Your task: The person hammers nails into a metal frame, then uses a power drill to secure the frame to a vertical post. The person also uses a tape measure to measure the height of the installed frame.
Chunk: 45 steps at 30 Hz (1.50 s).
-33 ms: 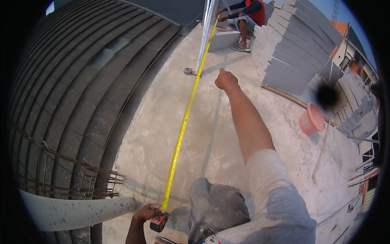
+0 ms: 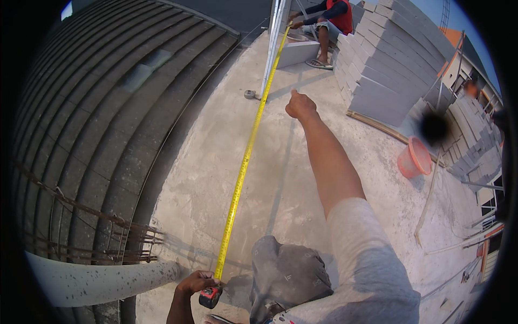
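At the lower left, my left hand (image 2: 197, 282) grips a tape measure (image 2: 211, 296) with a red and black case. Its yellow blade (image 2: 240, 181) runs out long and straight over the concrete floor to a crouching co-worker's hand (image 2: 296, 25) at the far end. My right arm reaches forward, and my right hand (image 2: 301, 105) is held above the floor to the right of the blade. Its fingers are curled, with one digit pointing away, and nothing shows in it. Beside the blade, a small grey case (image 2: 250, 94) lies near the foot of upright metal strips (image 2: 272, 51).
Stacked grey blocks (image 2: 386, 70) rise at the far right. A pinkish-red bucket (image 2: 414, 158) stands nearer. Along the left, the slab drops to a ridged dark roof (image 2: 108, 119). A white pipe (image 2: 102, 281) and rusty rebar (image 2: 129, 229) jut in at the lower left.
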Tool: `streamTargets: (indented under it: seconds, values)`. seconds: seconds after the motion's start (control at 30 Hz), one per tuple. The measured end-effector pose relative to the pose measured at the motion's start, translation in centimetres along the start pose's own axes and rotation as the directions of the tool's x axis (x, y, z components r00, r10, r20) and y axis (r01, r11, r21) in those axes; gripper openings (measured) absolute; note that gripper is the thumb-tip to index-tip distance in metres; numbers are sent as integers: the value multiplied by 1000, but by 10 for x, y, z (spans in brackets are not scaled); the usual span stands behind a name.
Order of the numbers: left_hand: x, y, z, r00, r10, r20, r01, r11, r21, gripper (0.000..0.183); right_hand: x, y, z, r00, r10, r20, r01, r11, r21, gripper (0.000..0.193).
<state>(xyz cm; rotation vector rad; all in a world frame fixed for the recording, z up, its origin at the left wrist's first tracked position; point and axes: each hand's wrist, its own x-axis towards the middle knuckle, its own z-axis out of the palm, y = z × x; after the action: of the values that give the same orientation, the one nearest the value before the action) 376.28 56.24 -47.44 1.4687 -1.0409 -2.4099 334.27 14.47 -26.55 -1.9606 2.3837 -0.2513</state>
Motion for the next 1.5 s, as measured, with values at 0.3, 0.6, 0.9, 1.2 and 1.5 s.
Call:
streamTargets:
  seconds: [0.3, 0.6, 0.9, 1.2, 1.5]
  values:
    - [2, -5, -3, 998, -61, -3, 61, 983, 174, 23, -2, -4, -2, 1000, 10, 27, -10, 1000, -21, 47]
    - [-5, 19, 3, 999, -43, -32, 44, 999, 28, 21, -13, 6, 21, 998, 22, 56, -21, 1000, -15, 36]
    - [-6, 31, 4, 1000, -16, -19, 18, 996, 86, 22, -37, 16, 54, 991, 10, 135, -9, 1000, -7, 32]
    - [-11, 39, 10, 999, -52, -1, 52, 993, 103, 18, -55, 27, 82, 977, -8, 213, 14, 999, -31, 31]
    - [-11, 34, 9, 998, -26, -60, 35, 987, 154, 19, -87, 37, 120, 953, -13, 302, 17, 1000, -13, 30]
